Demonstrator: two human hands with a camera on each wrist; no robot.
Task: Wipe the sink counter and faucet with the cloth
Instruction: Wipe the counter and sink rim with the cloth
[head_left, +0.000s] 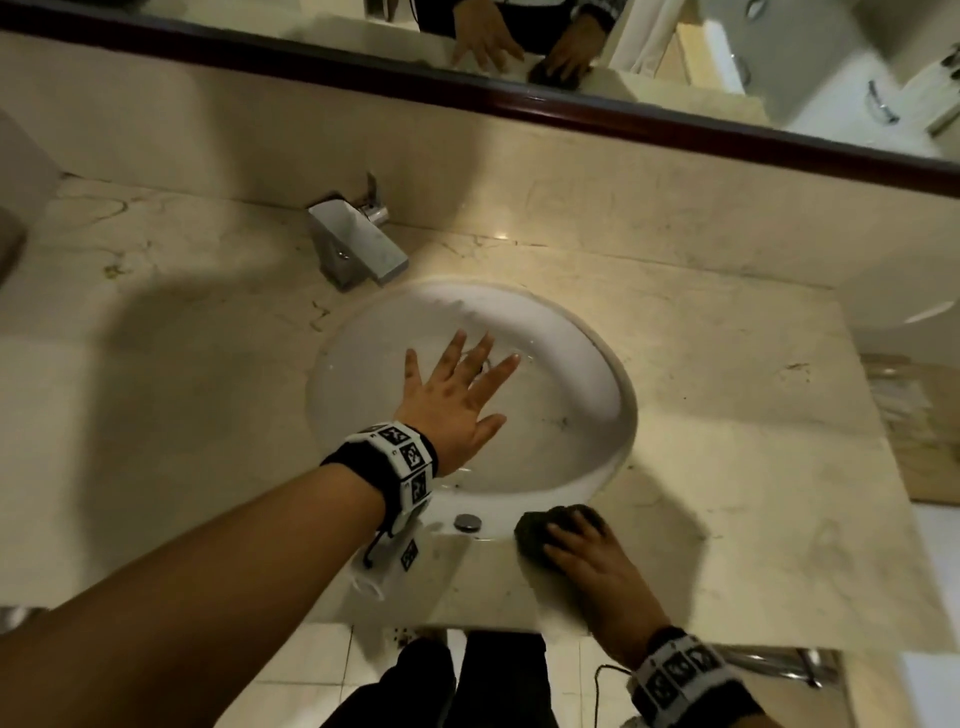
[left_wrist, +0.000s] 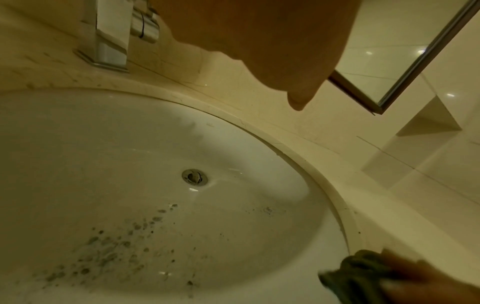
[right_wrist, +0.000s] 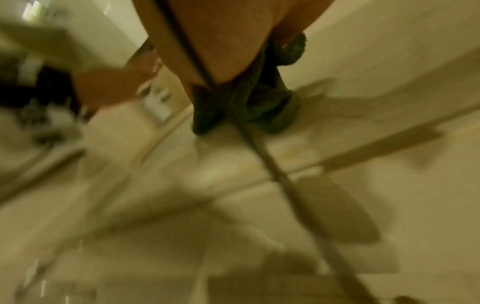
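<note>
- Right hand (head_left: 582, 551) presses down on a dark bunched cloth (head_left: 540, 527), fingers curled over its top; the cloth sits on the counter (head_left: 727, 415) at the near-right edge of the basin, just beside the rim.
- Right wrist view is blurred: cloth (right_wrist: 249, 98) shows crumpled under the palm, touching the counter (right_wrist: 363, 195). A dark cord runs down the frame in front of it.
- Left hand (head_left: 452, 400) hangs over the basin (head_left: 587, 353), fingers straight and spread, holding nothing. Cannot tell if it touches the porcelain.
- Left wrist view: one fingertip (left_wrist: 298, 102) points over the far rim; cloth (left_wrist: 363, 273) and right hand (left_wrist: 426, 281) sit at the lower right corner, blurred.
- Basin contents: one metal drain (left_wrist: 194, 177) at the bottom, water droplets and dark specks (left_wrist: 116, 242) scattered on the near slope. Nothing else inside.
- One round metal button (head_left: 467, 521) on the near rim, between the two wrists.
- One chrome square faucet (head_left: 358, 244) at the back left of the basin, spout reaching toward it, well apart from both hands.
- One mirror (head_left: 675, 62) with a dark frame along the back wall; it reflects both hands and the cloth.
- Count: two hands, two marker wristbands (head_left: 400, 462), one cloth, one faucet, one basin.
</note>
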